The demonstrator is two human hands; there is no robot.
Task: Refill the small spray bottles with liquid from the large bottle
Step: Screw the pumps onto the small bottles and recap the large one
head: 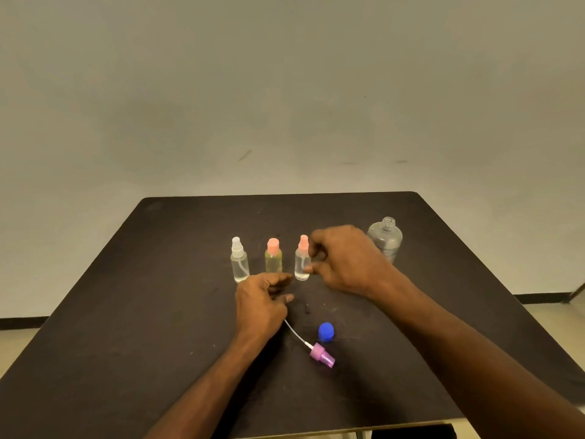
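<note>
Three small bottles stand in a row mid-table: one with a white spray top [239, 263], one holding yellowish liquid under a pink cap [273, 258], and a clear one with a pink spray top [301, 264]. My right hand [345, 264] is just right of the pink-spray bottle, thumb tip and forefinger at its side, not wrapped round it. My left hand [261, 307] hovers in front of the row, fingers loosely curled and holding nothing. The large clear bottle [386, 239] stands uncapped at the back right, partly behind my right hand.
A blue cap [326, 331] lies in front of the hands. Beside it lies a purple spray head [323, 356] whose white tube runs under my left wrist. The dark table [142, 312] ends at a wall behind and the floor on both sides.
</note>
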